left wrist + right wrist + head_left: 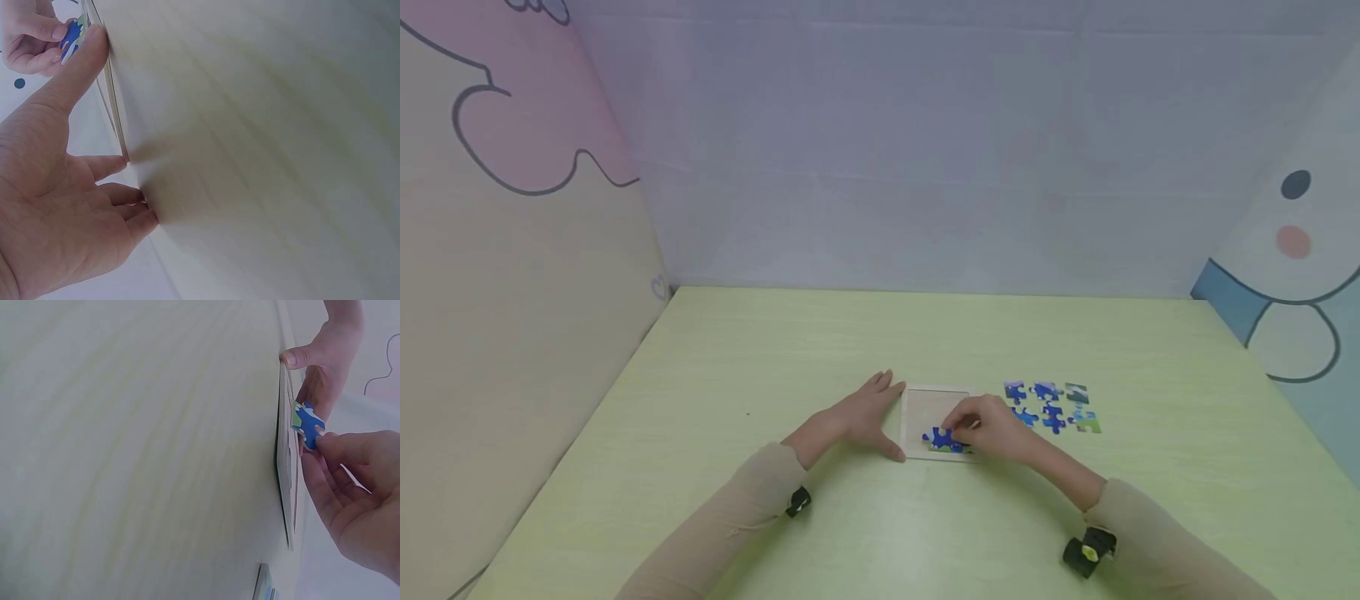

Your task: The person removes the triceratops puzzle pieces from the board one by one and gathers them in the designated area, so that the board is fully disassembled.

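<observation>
A shallow puzzle tray (936, 404) with a pale frame lies on the table. My left hand (868, 417) is spread along its left side, with the thumb and a finger touching the frame's near and far corners. Between the thumb and fingers of my right hand (992, 427), a blue and green jigsaw piece (307, 425) is pinched. This piece is tilted up over the near part of the tray, as both wrist views show. Right fingers partly cover the tray's right side, so I cannot tell what lies beneath them.
To the right of the tray, several loose jigsaw pieces (1053, 418) lie in two rough rows on the light green table (820, 333). A pale cloth wall (925, 167) rises behind the table, with printed panels at both sides.
</observation>
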Demonstrator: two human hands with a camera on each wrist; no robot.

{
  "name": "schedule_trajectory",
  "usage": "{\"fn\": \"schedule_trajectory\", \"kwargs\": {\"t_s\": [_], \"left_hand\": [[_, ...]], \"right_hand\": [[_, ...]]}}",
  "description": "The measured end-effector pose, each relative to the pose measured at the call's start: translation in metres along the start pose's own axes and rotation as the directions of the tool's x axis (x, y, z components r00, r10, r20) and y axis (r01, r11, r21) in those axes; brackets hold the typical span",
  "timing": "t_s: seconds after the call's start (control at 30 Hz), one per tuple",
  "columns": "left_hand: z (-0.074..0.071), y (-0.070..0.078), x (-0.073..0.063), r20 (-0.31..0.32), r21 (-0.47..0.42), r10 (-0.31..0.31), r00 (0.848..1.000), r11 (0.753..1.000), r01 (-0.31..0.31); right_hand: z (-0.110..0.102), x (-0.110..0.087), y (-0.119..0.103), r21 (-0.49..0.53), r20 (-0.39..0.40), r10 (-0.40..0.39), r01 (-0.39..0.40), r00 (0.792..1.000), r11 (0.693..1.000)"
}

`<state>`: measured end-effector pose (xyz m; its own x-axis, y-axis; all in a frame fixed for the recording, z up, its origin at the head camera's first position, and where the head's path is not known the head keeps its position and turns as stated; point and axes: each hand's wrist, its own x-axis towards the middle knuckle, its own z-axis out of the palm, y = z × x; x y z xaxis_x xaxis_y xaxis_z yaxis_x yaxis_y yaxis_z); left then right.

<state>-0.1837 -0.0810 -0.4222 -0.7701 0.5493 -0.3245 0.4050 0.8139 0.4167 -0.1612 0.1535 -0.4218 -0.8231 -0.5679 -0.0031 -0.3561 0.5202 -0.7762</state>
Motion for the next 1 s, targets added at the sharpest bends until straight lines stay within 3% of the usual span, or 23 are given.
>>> {"fn": "schedule_trajectory", "kwargs": {"t_s": [0.43,0.77,1.0], "left_hand": [[-0.001,0.002,-0.001,0.004,-0.003,0.015,1.000,1.000,-0.015],[-0.001,0.003,-0.002,0.000,-0.001,0.021,1.000,1.000,-0.021],[-0.001,0.002,-0.002,-0.002,-0.008,0.025,1.000,1.000,-0.025]], "right_hand": [[-0.032,-0.014,0.006,-0.034,-0.003,-0.003,0.003,1.000,0.999],[-0.068,-0.042,0.019,-0.053,-0.005,0.093,-0.093,0.996,0.994],[-0.087,-0.065,0.036,-0.052,0.001,0.112,-0.112,0.994,0.992]]}}
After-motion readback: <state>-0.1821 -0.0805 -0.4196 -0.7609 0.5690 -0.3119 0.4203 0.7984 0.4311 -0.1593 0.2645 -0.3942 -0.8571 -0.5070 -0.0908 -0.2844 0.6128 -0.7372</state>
